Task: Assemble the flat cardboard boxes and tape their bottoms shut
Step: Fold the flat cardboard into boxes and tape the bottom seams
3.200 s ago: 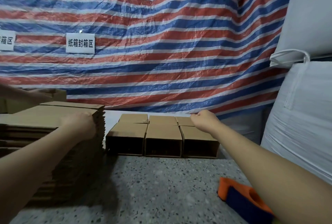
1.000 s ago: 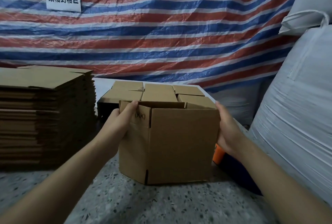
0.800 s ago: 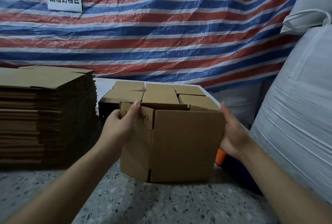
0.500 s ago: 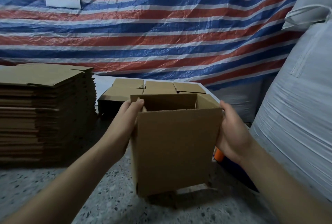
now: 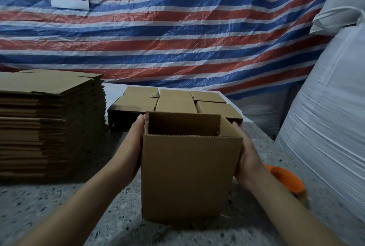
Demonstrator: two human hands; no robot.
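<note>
— Condition of the box?

— Plain brown, squared up, top open, held at frame centre between left hand and right hand, fingers flat against its sides.

— Clearance?

— Flat stack left; finished boxes behind.

— Contents?

— Apparently none; interior dim.

An opened box stands on the worktop near its front edge, between the left hand and right hand. A stack of flat boxes sits along the left edge. Assembled boxes sit behind the opened box. A tape dispenser lies by the right edge.
</note>
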